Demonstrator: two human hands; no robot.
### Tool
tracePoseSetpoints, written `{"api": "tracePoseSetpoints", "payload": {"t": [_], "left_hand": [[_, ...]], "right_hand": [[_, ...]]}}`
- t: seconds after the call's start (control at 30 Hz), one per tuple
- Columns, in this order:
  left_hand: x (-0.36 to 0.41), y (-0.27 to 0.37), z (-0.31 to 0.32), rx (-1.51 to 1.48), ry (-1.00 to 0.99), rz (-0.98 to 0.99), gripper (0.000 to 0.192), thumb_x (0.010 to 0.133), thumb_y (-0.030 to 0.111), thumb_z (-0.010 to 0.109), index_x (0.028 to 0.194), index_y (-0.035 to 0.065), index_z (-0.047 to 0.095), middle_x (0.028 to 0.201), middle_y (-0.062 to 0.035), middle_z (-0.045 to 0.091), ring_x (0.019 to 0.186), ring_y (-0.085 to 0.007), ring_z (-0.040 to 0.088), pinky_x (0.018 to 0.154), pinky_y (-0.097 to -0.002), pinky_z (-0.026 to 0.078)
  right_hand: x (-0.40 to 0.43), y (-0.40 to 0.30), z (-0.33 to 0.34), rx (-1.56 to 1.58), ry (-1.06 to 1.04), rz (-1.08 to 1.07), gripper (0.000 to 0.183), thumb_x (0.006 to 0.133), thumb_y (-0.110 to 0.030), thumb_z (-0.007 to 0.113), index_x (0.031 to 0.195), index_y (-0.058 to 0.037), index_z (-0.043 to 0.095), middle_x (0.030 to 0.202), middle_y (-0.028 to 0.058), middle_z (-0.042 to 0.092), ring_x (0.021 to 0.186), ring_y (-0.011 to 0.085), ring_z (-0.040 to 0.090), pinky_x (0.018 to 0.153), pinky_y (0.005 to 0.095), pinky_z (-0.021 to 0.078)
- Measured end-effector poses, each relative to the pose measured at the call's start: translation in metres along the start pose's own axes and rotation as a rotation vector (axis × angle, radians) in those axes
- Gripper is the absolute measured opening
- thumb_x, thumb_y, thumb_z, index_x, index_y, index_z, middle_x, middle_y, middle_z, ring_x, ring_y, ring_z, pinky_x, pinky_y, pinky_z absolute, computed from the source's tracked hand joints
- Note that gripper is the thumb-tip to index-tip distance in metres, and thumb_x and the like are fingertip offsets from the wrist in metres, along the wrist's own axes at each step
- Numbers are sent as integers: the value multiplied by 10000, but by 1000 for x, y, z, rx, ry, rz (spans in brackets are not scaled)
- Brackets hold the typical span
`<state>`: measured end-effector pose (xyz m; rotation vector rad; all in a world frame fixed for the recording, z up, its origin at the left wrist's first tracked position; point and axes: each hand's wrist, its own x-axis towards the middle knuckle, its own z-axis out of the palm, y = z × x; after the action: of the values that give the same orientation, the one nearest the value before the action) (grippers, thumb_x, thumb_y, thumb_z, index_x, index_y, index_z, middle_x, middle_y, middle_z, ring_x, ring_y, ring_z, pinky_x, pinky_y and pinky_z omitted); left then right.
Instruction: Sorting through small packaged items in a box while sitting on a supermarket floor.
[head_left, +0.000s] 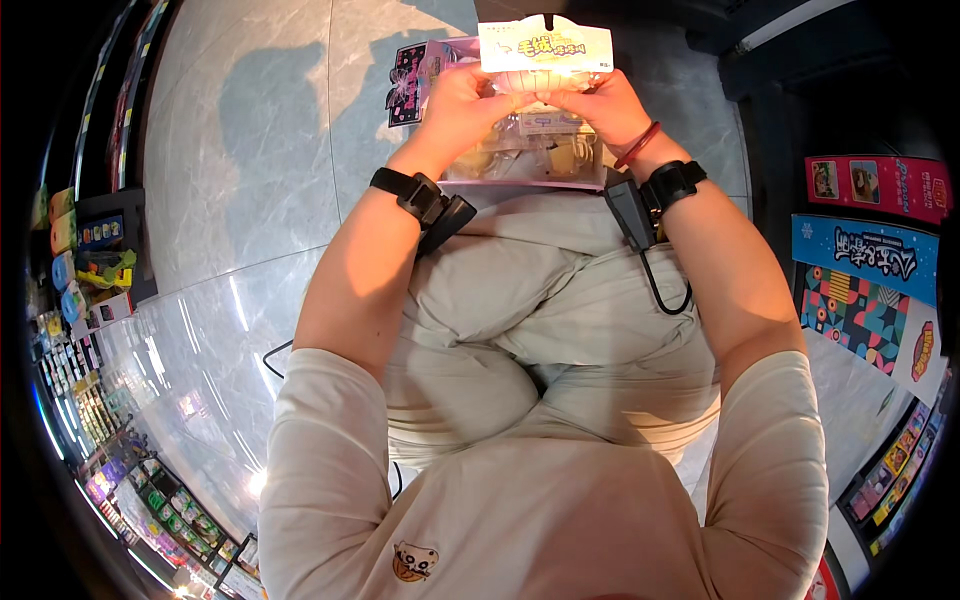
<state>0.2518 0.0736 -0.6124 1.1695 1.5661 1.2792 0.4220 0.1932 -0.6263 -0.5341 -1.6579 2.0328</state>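
Both hands hold one clear plastic package with a printed header card (546, 48) at the top middle of the view. My left hand (466, 106) grips its left side and my right hand (600, 109) its right side, thumbs nearly meeting at the lower edge. The card is pale, with a hang hole and printed writing. Below the package is a pink box (525, 184) in front of my knees, holding several clear-wrapped small items (566, 156). A black card with a bow-like figure (406, 86) sticks out at the box's left side.
Grey tiled floor (262, 150) surrounds me. Shelves of small goods (176, 502) curve along the left. At the right stand a pink-red printed box (877, 187), a blue printed panel (862, 251) and a colourful patterned panel (851, 315). More packets (900, 454) sit at the lower right.
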Motion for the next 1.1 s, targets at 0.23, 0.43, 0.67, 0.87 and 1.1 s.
{"api": "tracePoseSetpoints", "payload": {"t": [0.23,0.43,0.67,0.87,1.1], "left_hand": [[1,-7,0,-111,-34,-22,303,802,79,734,1083,0,651,984,-31,680,871,-77,613,781,-232,492],[0,-7,7,-184,-35,2,323,819,108,725,1117,20,635,1016,-19,665,875,-80,601,777,-237,482],[2,-6,4,-134,-21,10,299,850,132,700,1130,45,639,1020,-4,665,898,-77,597,801,-243,476],[3,-11,5,-196,-60,-21,334,866,145,685,1176,45,610,1056,1,653,936,-75,586,808,-247,473],[7,-26,-3,-211,132,-184,310,911,177,621,1190,57,559,1091,-11,623,961,-97,582,818,-263,475]], "right_hand": [[-2,-6,0,54,-36,64,291,797,-31,716,1083,-9,669,1045,59,688,926,120,641,851,268,502],[0,-7,4,190,57,134,345,797,-98,747,1119,-16,654,1092,63,671,984,123,623,879,266,488],[0,-8,6,-23,98,95,323,796,-139,761,1084,-21,674,1016,45,688,907,112,634,798,260,508],[-3,-5,4,-97,115,110,313,805,-169,755,1086,-52,681,991,32,688,868,89,625,733,238,497],[8,11,-20,8,74,139,320,858,-264,693,1105,-62,667,1005,41,670,916,90,597,756,257,493]]}}
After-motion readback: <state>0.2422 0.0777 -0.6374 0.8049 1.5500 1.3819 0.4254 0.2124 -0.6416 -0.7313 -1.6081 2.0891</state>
